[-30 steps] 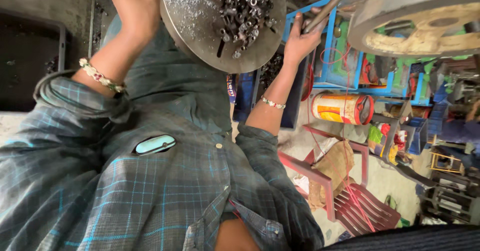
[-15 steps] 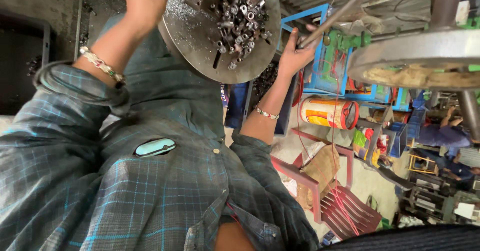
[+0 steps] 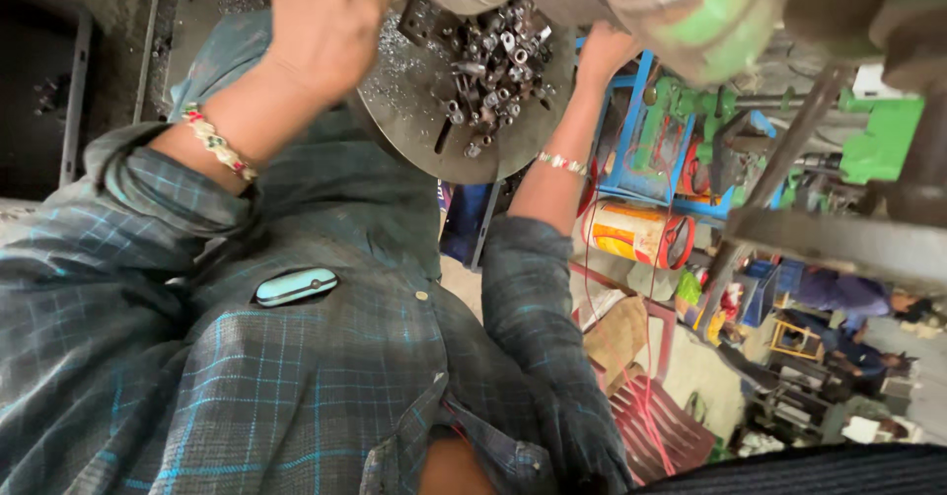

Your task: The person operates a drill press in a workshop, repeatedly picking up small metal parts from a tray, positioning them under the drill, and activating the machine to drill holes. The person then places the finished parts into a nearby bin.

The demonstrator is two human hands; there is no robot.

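Cluttered workshop ground fills the view, seen from a camera tilted sharply down the person's own body. Nearest is the blue checked shirt (image 3: pixel 247 387), with a pale blue object (image 3: pixel 296 286) poking out of its chest pocket. Beyond it both arms reach to a round metal tray (image 3: pixel 414 130), dark and dusted with shavings. The left hand (image 3: pixel 326 22), a beaded bracelet (image 3: pixel 217 142) on its wrist, lies at the tray's near-left rim with fingers curled over the edge; whether it grips cannot be told. The right hand (image 3: pixel 604 49), wearing a thin silver bracelet (image 3: pixel 562 163), is at the tray's opposite edge, fingers hidden behind it. Between the hands, a heap of small metal parts (image 3: pixel 488 71) lies on the tray. Just past them hangs a green machine (image 3: pixel 710 12). Farther beyond the right hand stand a blue frame (image 3: pixel 641 150), an orange can (image 3: pixel 631 234) and red racks (image 3: pixel 661 426).
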